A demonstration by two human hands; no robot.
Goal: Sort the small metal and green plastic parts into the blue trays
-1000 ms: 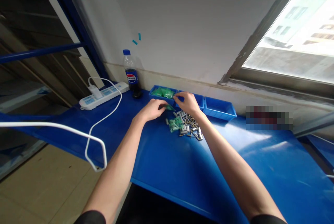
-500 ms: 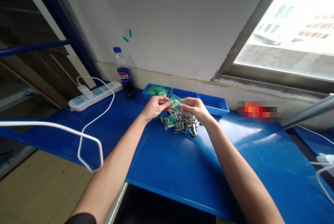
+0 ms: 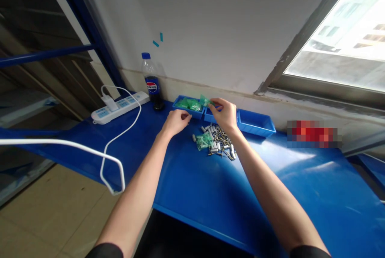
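Observation:
Pinched in my right hand [image 3: 224, 113] is a small green plastic bag [image 3: 205, 101], held over the gap between the left and middle blue bins. My left hand [image 3: 177, 122] is curled just in front of the left blue bin [image 3: 197, 115], its fingertips close together; whether something small is between them is too small to tell. Green bags [image 3: 192, 104] lie inside that left bin. Between my forearms, a pile of metal screws and pale cylinders [image 3: 221, 140] lies on the blue table, with another green bag [image 3: 204, 141] on its left side.
The right blue bin [image 3: 255, 123] stands beside the middle one. A cola bottle [image 3: 152, 85] and a white power strip [image 3: 120, 107] are at the back left. A white cable [image 3: 122, 134] loops across the left side. A blurred red object [image 3: 314, 134] lies at the back right.
My hands have moved apart. The green bag both were holding is now in my right hand only, raised toward the bins. The whole view has shifted slightly.

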